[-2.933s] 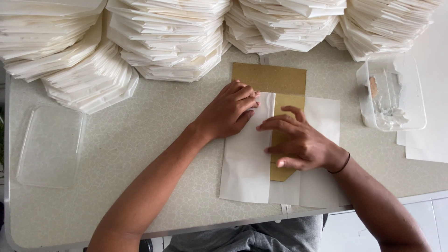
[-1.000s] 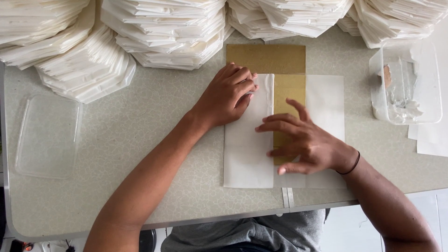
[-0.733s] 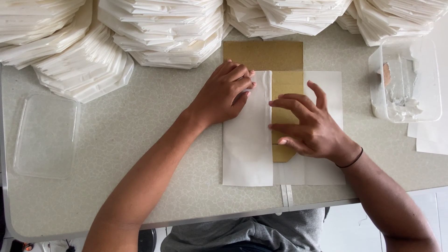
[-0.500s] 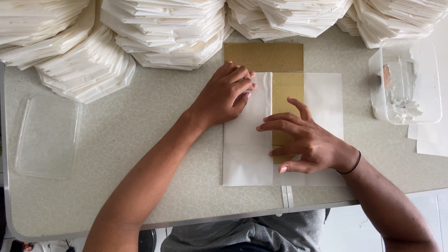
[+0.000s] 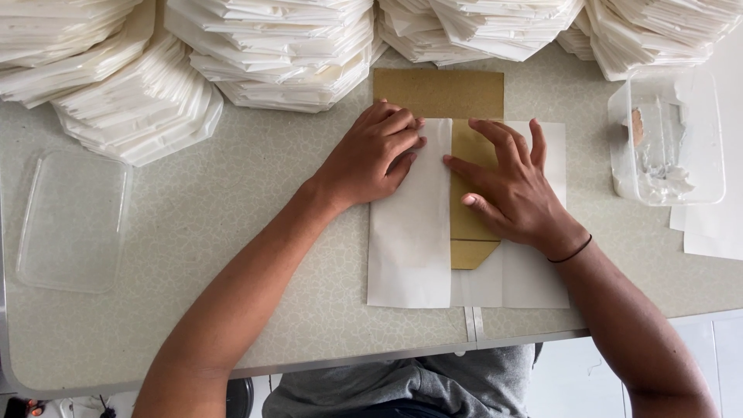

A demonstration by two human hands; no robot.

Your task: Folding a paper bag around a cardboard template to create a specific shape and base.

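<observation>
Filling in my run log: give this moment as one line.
left hand: flat on folded white paper flap | right hand: pressing brown card | stacks of white paper behind

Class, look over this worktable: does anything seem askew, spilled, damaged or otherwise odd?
Little stands out. The stacks of folded white paper at the back lean and fan unevenly, and the clear tub holds a messy white smear. Both hands, left hand and right hand, press flat on the white sheet.

Your white paper sheet lies flat, its left flap folded over the tan cardboard template, whose top edge sticks out at twelve o'clock.
</observation>
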